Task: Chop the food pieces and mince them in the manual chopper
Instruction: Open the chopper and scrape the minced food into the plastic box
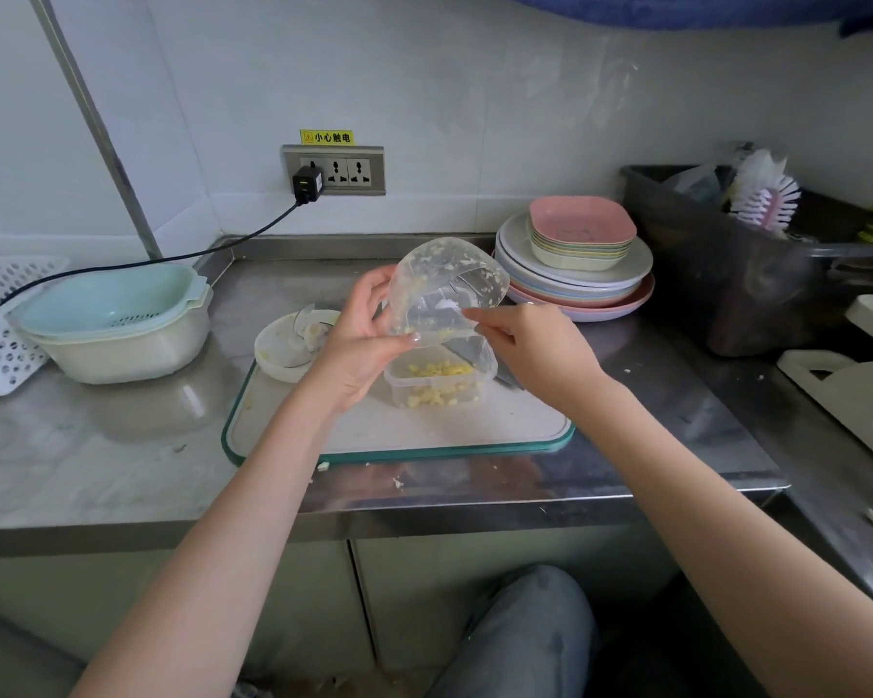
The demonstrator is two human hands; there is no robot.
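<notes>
The left hand (361,340) grips the clear chopper bowl (444,297), tilted mouth-down over the small plastic container (437,382) on the cutting board (399,425). The right hand (530,340) is curled on a knife (480,352) whose blade reaches into the bowl (yellow mince smears its walls). Minced food (437,375) lies in the container. At the board's left corner sits the chopper lid (286,347). Right of the board, behind it, stand stacked plates (575,274); 2 nested colander bowls (117,319) sit left of it
</notes>
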